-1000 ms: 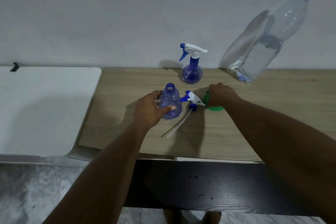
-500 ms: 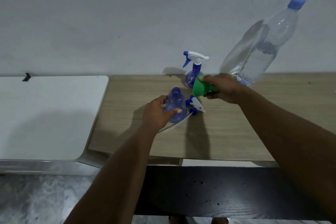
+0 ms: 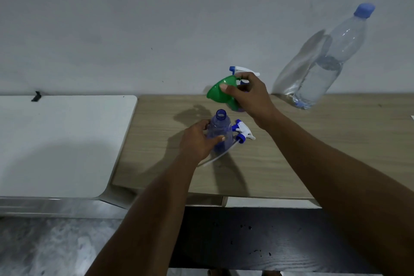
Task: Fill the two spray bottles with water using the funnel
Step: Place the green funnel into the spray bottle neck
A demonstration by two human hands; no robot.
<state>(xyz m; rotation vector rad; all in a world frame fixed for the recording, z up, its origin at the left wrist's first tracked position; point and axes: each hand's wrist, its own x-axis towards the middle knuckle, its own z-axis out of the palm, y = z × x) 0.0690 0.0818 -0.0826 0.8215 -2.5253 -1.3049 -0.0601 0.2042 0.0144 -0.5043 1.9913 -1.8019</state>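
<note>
Standing uncapped on the bench (image 3: 313, 152), the spray bottle (image 3: 220, 132) is gripped round its body by the left hand (image 3: 197, 141). At its 12 o'clock the right hand (image 3: 248, 96) pinches the green funnel (image 3: 218, 93) by the rim, tilted in the air and clear of the neck. A loose sprayer (image 3: 243, 132) lies just beside the bottle at 3 o'clock, its tube trailing toward 7. A second spray bottle (image 3: 243, 69), capped, stands at 1 o'clock, mostly hidden behind the right hand. A partly full water bottle (image 3: 324, 67) stands at 2 o'clock.
</note>
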